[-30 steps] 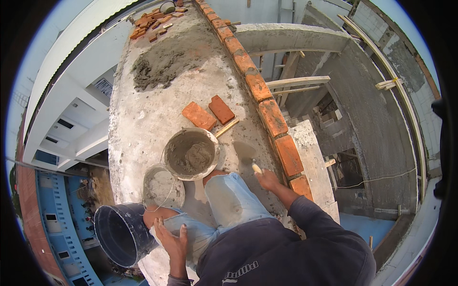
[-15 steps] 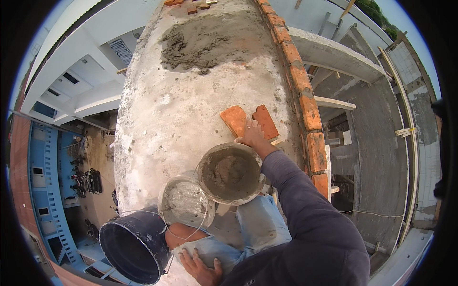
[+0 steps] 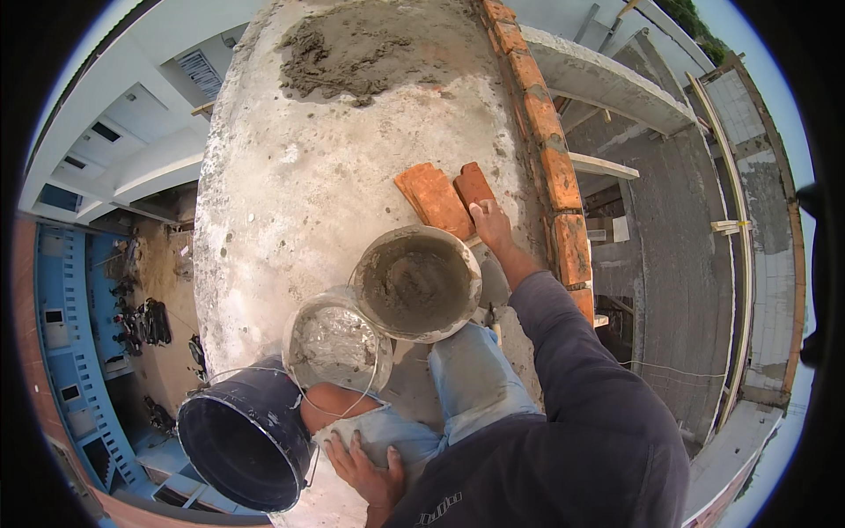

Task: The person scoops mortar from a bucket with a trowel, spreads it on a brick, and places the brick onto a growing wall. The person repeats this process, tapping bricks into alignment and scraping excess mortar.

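Note:
My right hand is closed around the near end of an orange-red brick, its fingers curled over that end. Left of it, a lighter orange brick lies flat on the concrete. Just below these bricks stands a round bucket with wet grey mortar inside. Beside my right knee, a tool's handle shows below a grey, partly hidden flat shape. My left hand rests on my left thigh, fingers spread, holding nothing.
A pale bucket with a wire handle and a dark bucket stand at the left. A low brick course borders the slab's right side. Wet mortar is spread farther ahead. Drops fall away on both sides of the concrete slab.
My right hand has moved from between the two bricks onto the right brick, which now sits turned. My left hand stays on my thigh, and the whole view has shifted slightly.

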Available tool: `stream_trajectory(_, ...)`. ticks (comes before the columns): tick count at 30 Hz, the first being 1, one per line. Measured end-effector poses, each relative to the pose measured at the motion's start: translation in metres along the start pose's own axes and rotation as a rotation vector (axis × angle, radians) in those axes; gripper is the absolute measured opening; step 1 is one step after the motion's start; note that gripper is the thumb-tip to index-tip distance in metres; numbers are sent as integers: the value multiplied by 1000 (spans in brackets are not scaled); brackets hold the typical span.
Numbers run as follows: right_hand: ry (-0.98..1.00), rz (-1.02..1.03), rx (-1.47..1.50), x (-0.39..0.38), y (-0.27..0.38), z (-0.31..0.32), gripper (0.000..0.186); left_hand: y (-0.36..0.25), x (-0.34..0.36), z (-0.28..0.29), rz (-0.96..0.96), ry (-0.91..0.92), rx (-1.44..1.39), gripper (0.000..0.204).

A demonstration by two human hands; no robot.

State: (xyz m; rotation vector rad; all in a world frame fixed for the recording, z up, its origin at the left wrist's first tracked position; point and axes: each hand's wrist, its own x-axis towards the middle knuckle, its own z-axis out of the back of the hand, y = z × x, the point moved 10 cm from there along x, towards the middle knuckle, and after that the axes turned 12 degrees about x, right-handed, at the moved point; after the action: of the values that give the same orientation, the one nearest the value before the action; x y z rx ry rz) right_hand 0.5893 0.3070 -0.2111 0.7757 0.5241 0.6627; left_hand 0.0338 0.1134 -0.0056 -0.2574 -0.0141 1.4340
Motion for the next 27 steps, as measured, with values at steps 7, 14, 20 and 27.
stream_trajectory(7,407,-434,-540,-228,-170,-5,70,-6,-20,11,-192,-94,6,69)
stream_trajectory(14,183,-554,-241,-346,-187,76,54,-45,30,-45,-338,295,-789,45)
stream_trajectory(20,252,-460,-350,-475,-202,126,44,-89,93,-153,129,851,-1139,66)
stream_trajectory(27,429,-699,-263,-603,-274,111,49,-110,131,-240,493,922,-1255,84)
